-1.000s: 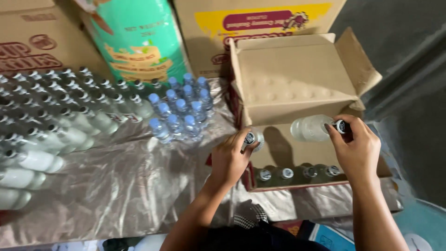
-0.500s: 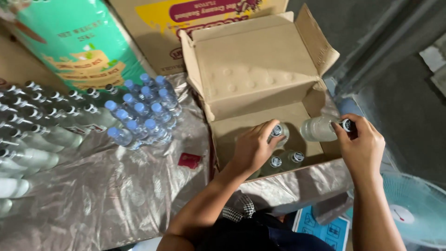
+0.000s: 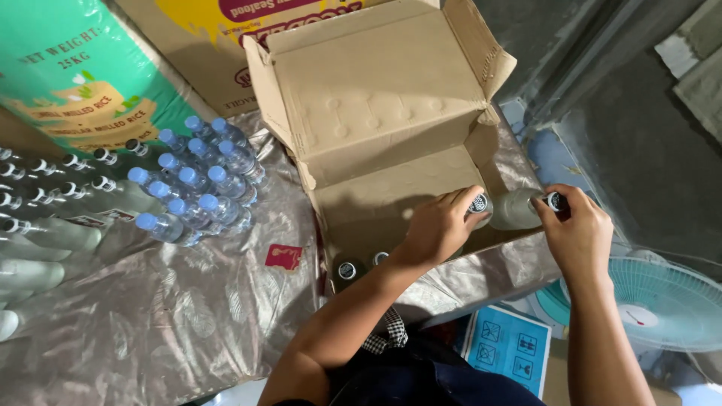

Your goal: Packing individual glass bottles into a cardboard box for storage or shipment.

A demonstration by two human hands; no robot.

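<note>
Our left hand closes on a black-capped bottle inside the open box. Our right hand pinches the cap of a clear bottle lying sideways over the rim. That cap-only pinch looks weak to us; it could slip and fall.

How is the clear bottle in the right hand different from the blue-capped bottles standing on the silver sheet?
The clear plastic bottle with a dark cap lies sideways over the open cardboard box, held by the right hand. The blue-capped clear bottles stand upright in a cluster, untouched. Both kinds are small, clear and capped.
</note>
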